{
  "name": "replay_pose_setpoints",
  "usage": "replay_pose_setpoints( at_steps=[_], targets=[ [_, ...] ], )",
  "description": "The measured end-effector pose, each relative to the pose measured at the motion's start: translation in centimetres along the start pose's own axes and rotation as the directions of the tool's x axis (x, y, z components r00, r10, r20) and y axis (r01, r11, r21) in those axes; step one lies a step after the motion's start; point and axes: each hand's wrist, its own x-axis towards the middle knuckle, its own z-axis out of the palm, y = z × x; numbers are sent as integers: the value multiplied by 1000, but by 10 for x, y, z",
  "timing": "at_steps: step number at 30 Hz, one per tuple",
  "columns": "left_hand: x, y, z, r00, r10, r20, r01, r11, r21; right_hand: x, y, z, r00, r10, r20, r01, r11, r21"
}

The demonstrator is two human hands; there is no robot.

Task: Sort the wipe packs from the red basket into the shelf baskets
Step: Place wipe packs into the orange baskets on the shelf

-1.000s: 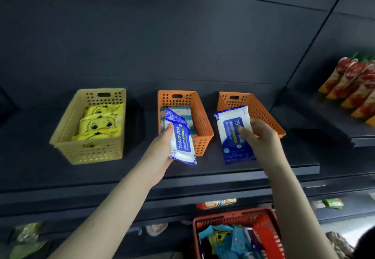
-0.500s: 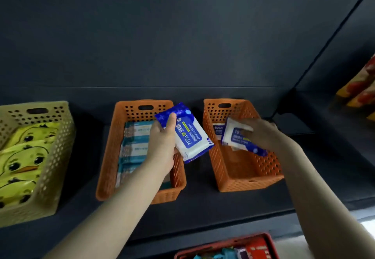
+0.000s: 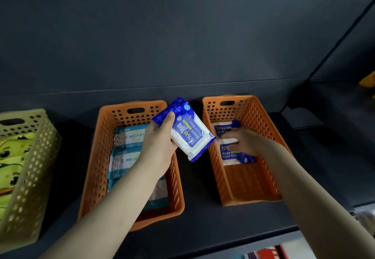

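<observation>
Blue wipe pack is gripped by left hand at frame centre, long axis slanted, just left of right orange basket, where right hand is rested flat on a laid pack.

Dark shelving bay in dim, even light.
A matte charcoal back panel fills the view from 9 to 1 o'clock, crossed by a thin horizontal seam. Below it lies a dark shelf. At 2 o'clock a slanted upright parts it from a neighbouring bay.
</observation>
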Motion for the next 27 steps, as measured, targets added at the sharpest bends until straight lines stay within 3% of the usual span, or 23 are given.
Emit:
replay_pose_setpoints(
  at_steps=[11,14,16,18,21,24,27],
  targets=[
    [1,0,-4,999,-45,-2,45,996,-81,6,0,8,981,-101,-163,92,994,-67],
    [1,0,-3,999,-45,0,45,993,-106,2,-1,1,982,-36,-187,35,999,-8],
    [1,3,-3,999,-47,1,47,991,-128,-8,-4,-12,971,51,-233,-11,986,167],
    [1,8,-2,997,-74,13,75,978,-193,-28,-10,-27,964,98,-247,13,911,412],
    [-2,11,10,992,-90,89,111,955,-276,-68,-30,-37,982,42,-182,91,742,665],
    [-9,7,29,974,-85,209,144,947,-287,-96,-50,-26,990,-43,-132,136,498,856],
    [-16,-1,40,962,-103,254,174,946,-273,-108,-60,-10,979,137,-149,122,189,974]
  ],
)
